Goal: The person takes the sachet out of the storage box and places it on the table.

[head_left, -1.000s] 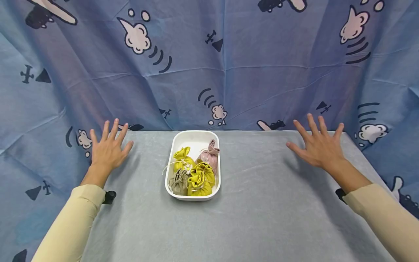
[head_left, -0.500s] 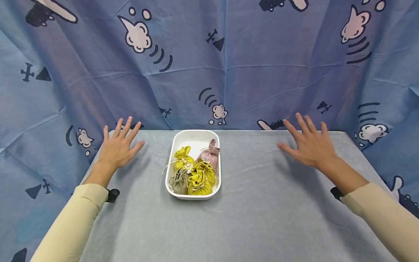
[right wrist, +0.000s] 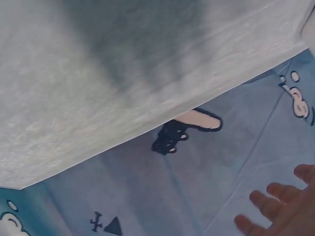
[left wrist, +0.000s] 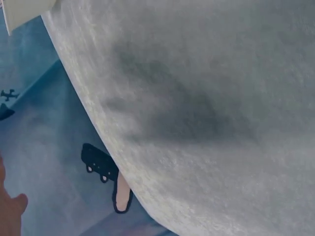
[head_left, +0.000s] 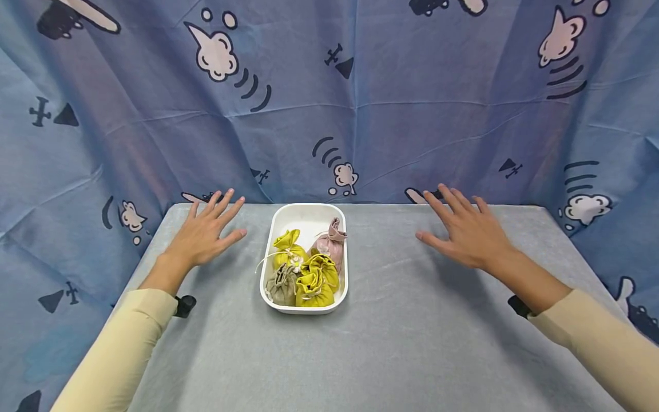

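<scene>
In the head view a white tray (head_left: 304,210) stands on the grey table, left of centre. Inside it lie small drawstring pouches: a yellow one (head_left: 288,252) with a flower, a pink one (head_left: 329,246), a grey-green one (head_left: 281,286) and yellow ones (head_left: 315,289) at the front right. My left hand (head_left: 202,237) hovers left of the tray, fingers spread, holding nothing. Over the table to the tray's right, my right hand (head_left: 471,236) is also spread and holds nothing. Part of the right hand (right wrist: 283,209) shows at the lower right of the right wrist view.
The grey table (head_left: 391,343) ends at a far edge against a blue patterned curtain (head_left: 412,114), which also hangs along both sides. Each wrist wears a dark band, and shadows of the arms fall on the table.
Both hands have moved inward: the left hand to the right and the right hand to the left, closer to the tray. The tray and pouches have stayed in place.
</scene>
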A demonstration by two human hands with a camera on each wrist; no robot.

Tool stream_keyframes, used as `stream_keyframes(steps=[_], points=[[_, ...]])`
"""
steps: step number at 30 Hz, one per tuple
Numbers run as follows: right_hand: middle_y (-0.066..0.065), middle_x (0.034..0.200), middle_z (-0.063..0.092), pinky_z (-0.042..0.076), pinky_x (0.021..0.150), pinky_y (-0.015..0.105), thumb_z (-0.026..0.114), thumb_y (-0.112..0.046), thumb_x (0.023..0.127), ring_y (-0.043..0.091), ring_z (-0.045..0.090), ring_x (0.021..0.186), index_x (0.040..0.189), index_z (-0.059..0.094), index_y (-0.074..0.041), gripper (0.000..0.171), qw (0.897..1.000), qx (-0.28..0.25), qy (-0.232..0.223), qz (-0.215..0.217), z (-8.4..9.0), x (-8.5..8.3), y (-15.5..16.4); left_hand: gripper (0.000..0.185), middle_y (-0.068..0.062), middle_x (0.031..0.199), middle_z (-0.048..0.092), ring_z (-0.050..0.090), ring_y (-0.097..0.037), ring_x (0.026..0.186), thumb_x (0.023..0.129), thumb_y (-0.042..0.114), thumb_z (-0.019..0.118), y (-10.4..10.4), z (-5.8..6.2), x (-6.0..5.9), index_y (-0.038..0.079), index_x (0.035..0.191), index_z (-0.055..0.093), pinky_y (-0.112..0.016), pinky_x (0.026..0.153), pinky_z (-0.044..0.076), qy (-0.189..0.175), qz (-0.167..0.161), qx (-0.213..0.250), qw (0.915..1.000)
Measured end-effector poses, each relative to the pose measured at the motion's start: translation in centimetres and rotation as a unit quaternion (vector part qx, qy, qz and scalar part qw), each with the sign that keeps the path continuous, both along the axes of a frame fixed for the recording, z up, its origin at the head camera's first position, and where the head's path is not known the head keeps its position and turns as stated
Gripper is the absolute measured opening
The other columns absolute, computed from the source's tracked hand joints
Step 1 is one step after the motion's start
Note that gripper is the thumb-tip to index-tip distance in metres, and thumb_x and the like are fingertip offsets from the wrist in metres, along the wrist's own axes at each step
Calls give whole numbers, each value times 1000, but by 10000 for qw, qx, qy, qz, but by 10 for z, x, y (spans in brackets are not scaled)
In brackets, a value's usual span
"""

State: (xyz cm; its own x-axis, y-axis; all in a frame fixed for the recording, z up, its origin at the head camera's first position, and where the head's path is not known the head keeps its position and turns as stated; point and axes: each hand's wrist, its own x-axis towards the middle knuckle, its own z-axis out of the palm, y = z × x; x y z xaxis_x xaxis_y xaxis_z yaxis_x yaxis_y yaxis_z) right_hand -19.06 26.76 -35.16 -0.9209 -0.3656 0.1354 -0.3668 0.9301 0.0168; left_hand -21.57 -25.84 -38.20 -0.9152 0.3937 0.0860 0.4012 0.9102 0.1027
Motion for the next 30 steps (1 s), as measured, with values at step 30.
stream_keyframes(steps=[30], points=[[8, 152, 46, 45, 99, 60, 69, -52, 91, 32, 53, 130, 156, 35, -16, 81, 9603, -2328, -1306, 815, 8, 32, -69, 83, -4, 167, 10, 13, -34, 151, 95, 67, 46, 38, -9, 8, 24, 161, 19, -65, 116, 9, -496, -973, 67, 9940]])
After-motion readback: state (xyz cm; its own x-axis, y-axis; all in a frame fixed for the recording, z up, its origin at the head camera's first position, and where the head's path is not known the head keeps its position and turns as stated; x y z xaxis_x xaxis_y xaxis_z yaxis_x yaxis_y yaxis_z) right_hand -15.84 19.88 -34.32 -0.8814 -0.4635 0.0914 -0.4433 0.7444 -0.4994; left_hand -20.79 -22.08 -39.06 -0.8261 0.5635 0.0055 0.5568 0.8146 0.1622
